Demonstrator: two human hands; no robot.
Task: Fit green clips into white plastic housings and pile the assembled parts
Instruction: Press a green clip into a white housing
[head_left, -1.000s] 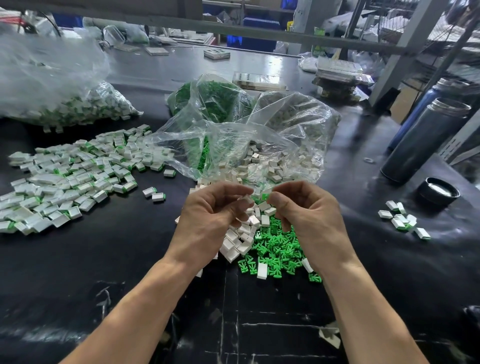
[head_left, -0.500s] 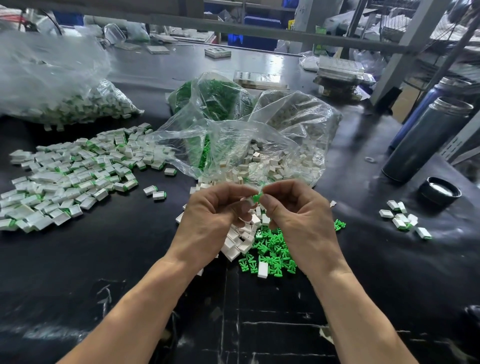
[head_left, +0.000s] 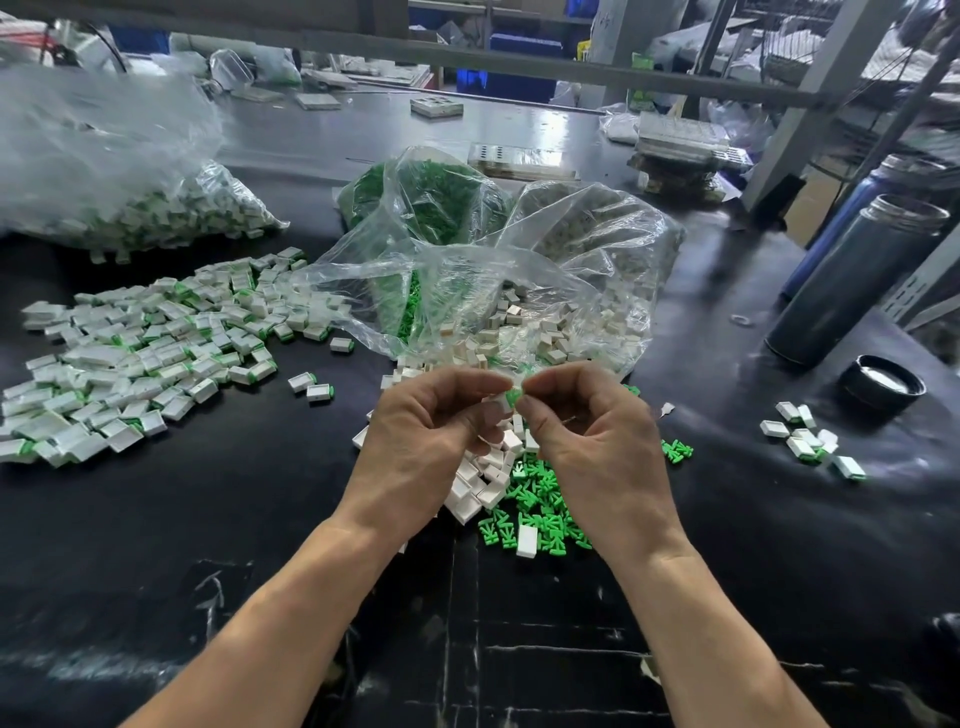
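My left hand (head_left: 423, 447) pinches a white plastic housing (head_left: 500, 404) at its fingertips, above the table's middle. My right hand (head_left: 597, 441) pinches a green clip (head_left: 513, 397) that meets the housing's end; the two hands almost touch. Under the hands lie loose white housings (head_left: 485, 480) and loose green clips (head_left: 540, 506). A wide pile of assembled white-and-green parts (head_left: 145, 353) spreads over the left of the black table. A clear bag of white housings (head_left: 566, 322) lies open just behind the hands, and a bag of green clips (head_left: 426, 208) stands behind that.
A big clear bag of assembled parts (head_left: 156, 208) sits at the far left. Several assembled parts (head_left: 810, 439) lie at the right, near a black lid (head_left: 883, 387) and a dark steel flask (head_left: 857, 280). Trays and a metal frame stand at the back.
My hands came together and rose slightly. The green clip in my right hand now meets the end of the white housing in my left hand.
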